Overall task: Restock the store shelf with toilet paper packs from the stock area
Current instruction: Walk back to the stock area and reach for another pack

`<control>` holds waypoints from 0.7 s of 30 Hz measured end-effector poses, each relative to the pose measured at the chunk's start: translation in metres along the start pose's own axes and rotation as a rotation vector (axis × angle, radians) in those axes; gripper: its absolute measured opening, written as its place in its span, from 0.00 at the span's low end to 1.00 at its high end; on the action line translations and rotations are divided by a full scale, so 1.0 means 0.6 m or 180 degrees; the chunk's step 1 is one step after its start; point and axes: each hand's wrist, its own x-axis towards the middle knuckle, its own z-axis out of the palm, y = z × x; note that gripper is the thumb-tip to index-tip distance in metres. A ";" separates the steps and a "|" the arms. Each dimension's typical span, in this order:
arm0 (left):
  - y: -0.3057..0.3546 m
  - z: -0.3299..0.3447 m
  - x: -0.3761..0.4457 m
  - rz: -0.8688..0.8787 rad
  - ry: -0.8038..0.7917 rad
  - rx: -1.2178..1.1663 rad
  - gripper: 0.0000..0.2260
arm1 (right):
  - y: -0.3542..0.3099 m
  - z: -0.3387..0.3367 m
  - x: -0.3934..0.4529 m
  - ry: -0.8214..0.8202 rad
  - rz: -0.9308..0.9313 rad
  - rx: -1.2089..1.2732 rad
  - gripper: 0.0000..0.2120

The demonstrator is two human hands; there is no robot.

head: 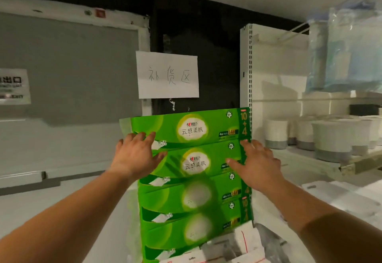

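Five green toilet paper packs stand stacked before me under the paper sign, their right edge just beside the white shelf upright. I see my left hand and right hand spread flat, fingers straight, at the upper packs' ends, gripping nothing. White cups fill the shelf on the right; the left side has open wall.

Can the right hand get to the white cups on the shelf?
Probably yes. The right hand rests open on the green packs, and the white cups stand on the open shelf just to its right. Nothing visible lies between them, so a sideways reach looks free.
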 end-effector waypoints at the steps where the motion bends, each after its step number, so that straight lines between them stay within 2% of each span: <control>1: 0.003 0.009 0.022 -0.0019 -0.0006 0.0039 0.37 | 0.005 0.009 0.025 0.0004 -0.0012 0.0006 0.40; 5: 0.014 0.041 0.111 -0.0049 -0.0068 0.0158 0.41 | 0.016 0.040 0.120 -0.0021 -0.0084 -0.0021 0.41; 11: 0.026 0.048 0.259 0.0125 -0.0180 0.0366 0.52 | 0.019 0.065 0.257 -0.0095 -0.0299 -0.0247 0.47; 14: 0.037 0.050 0.318 0.0195 -0.0578 0.0552 0.59 | 0.002 0.074 0.333 -0.0164 -0.0477 -0.0303 0.51; 17: 0.032 0.046 0.373 0.0020 -0.1002 0.0604 0.64 | -0.014 0.079 0.415 -0.0218 -0.0819 -0.0495 0.54; 19: 0.023 0.047 0.402 -0.0123 -0.1259 0.0352 0.64 | -0.021 0.082 0.470 -0.0287 -0.1082 -0.0622 0.56; 21: 0.019 0.047 0.423 -0.0369 -0.1441 0.0047 0.59 | -0.030 0.083 0.519 -0.0460 -0.1277 -0.0663 0.57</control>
